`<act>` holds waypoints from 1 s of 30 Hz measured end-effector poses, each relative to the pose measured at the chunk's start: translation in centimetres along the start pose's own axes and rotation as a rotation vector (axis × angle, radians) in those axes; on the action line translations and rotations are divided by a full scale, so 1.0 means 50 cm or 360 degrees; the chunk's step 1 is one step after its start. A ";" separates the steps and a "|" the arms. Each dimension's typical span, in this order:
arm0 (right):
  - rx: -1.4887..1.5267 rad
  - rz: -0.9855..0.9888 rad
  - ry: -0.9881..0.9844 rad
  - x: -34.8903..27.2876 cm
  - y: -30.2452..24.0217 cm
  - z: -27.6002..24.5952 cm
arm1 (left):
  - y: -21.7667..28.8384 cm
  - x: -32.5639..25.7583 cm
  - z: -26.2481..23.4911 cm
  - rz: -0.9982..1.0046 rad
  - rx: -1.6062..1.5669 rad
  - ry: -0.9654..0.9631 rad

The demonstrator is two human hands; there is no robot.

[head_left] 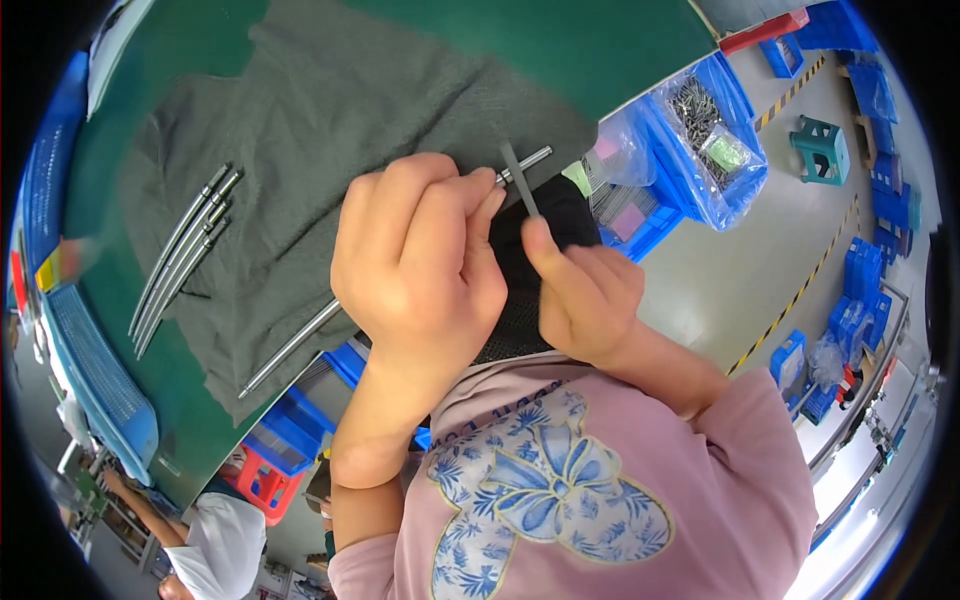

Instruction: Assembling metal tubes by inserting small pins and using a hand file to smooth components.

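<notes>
My left hand [415,260] is closed around a long, thin metal rod [292,348]. The rod slants over a dark grey cloth [290,110], with its grooved end sticking out past my fingers toward the upper right. My right hand [592,300] pinches a narrow, flat grey file [521,180], slightly blurred. It lies across the rod near that grooved end; whether they touch is hard to tell. Several similar metal rods [190,260] rest side by side on the cloth at the left. My left fist hides the rod's middle.
The cloth covers part of a green table [600,40]. Right of the table stand blue bins [740,190] with small metal parts and bagged pieces. More blue bins [285,430] and a red stool [268,485] are below its front edge. A co-worker [225,545] is at lower left.
</notes>
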State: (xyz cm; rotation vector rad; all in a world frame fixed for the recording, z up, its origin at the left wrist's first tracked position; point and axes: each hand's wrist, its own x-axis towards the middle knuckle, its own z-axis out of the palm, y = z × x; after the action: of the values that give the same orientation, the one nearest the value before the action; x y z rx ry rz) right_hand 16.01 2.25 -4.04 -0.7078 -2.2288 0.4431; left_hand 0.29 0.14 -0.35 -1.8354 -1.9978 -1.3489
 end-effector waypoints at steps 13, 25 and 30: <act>0.0355 0.0561 0.0450 0.099 0.004 -0.005 | -0.001 -0.002 -0.014 -0.0006 0.0071 -0.0099; 0.0211 0.0711 0.0490 0.140 0.024 -0.010 | 0.002 -0.001 -0.015 0.0026 0.0100 -0.0081; 0.0268 0.0543 0.0405 0.144 0.026 0.011 | 0.003 -0.005 -0.011 -0.0010 0.0035 -0.0102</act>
State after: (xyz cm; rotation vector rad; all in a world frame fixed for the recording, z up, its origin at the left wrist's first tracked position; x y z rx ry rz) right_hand 11.94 7.58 -1.10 -0.9987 -1.8138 0.6603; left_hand 0.22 -0.44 -0.11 -1.8878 -2.0423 -1.2800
